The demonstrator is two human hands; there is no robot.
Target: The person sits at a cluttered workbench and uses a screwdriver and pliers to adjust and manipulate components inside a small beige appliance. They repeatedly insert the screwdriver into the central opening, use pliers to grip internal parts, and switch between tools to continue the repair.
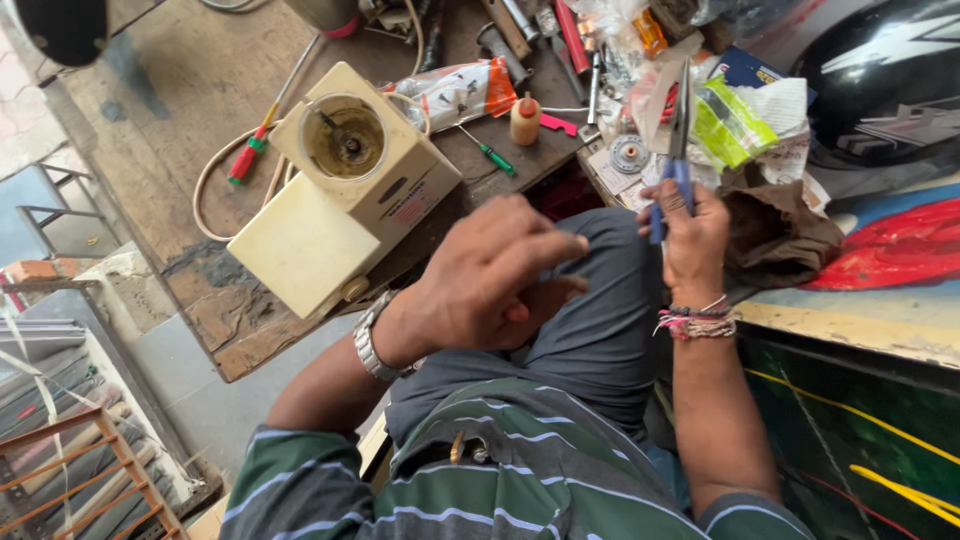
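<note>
My right hand (692, 238) grips the blue handles of a pair of pliers (678, 150), whose jaws point up toward the cluttered bench. My left hand (495, 275) hovers over my raised knee in grey trousers (600, 310), fingers curled together near the pliers' handles; whether it pinches something small I cannot tell. A metal watch sits on my left wrist, thread bands on my right.
A cream mixer base (345, 180) with an open round socket stands on the worn wooden bench (190, 90). Around it lie a red-green screwdriver (262, 125), a green screwdriver (490, 152), a small glue bottle (524, 120), plastic packets and metal tools. A black helmet-like shell (880, 80) lies at right.
</note>
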